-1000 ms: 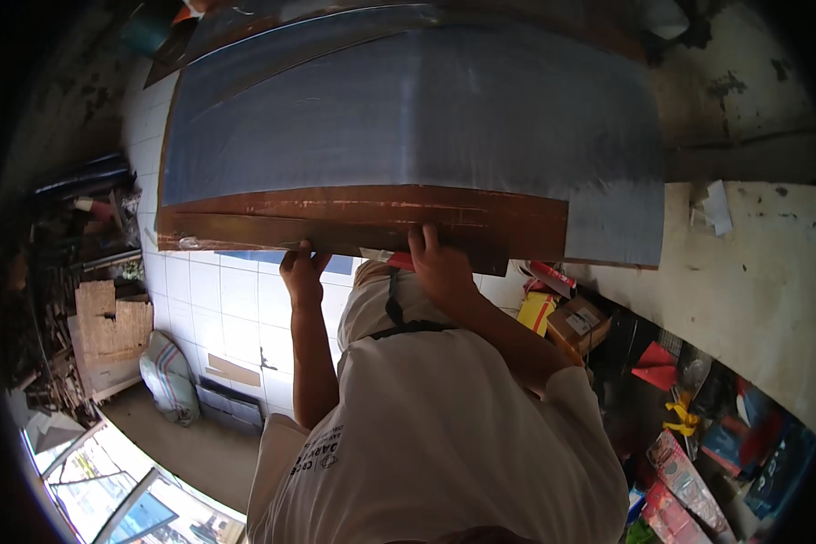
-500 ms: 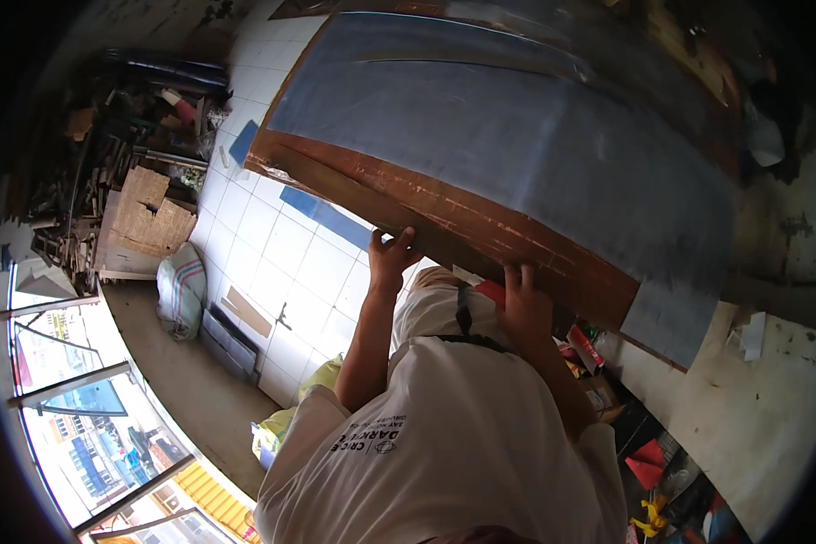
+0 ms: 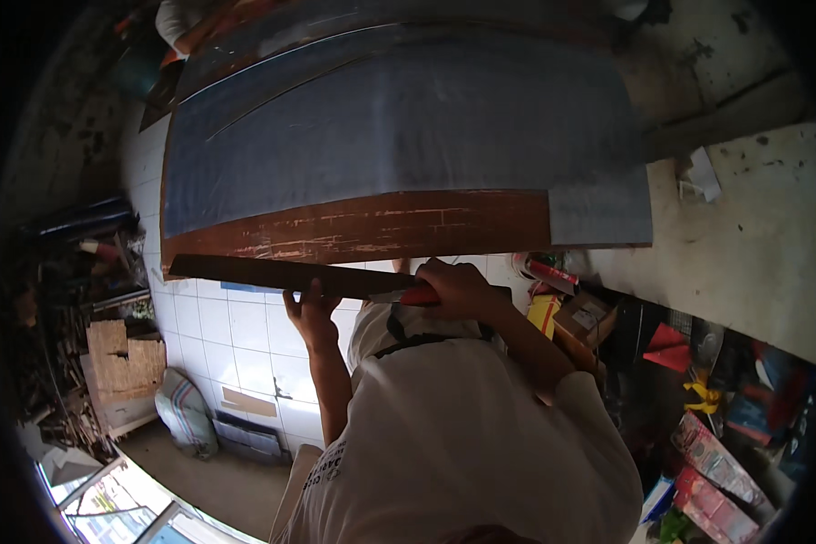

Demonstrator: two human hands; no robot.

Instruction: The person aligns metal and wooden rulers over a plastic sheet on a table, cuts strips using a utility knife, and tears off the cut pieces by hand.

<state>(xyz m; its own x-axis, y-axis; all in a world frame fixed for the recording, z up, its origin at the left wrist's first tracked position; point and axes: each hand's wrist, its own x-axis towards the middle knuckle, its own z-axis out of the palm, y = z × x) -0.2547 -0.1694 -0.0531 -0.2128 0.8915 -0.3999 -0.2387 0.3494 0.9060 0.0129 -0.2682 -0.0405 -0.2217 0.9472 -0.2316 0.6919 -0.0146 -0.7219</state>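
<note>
A long dark brown strip, which looks like wood or board, lies across in front of my body, just off the near edge of the table. My left hand grips its lower edge around the middle, with fingertips showing over it. My right hand is closed round a red-handled tool at the strip's right part. A short pale blade seems to stick out to the left of the handle; its exact kind cannot be made out. The table carries a grey-blue sheet and a scuffed reddish-brown band along the near side.
At the upper left another person's arm reaches over the table's far side. Scrap wood and a stuffed sack are on the left. On the right are a pale worktop, a cardboard box and a red piece.
The strip has come away from the table's edge toward me. My right hand now clearly holds the red-handled tool. My view has turned, and another person's arm has come into sight.
</note>
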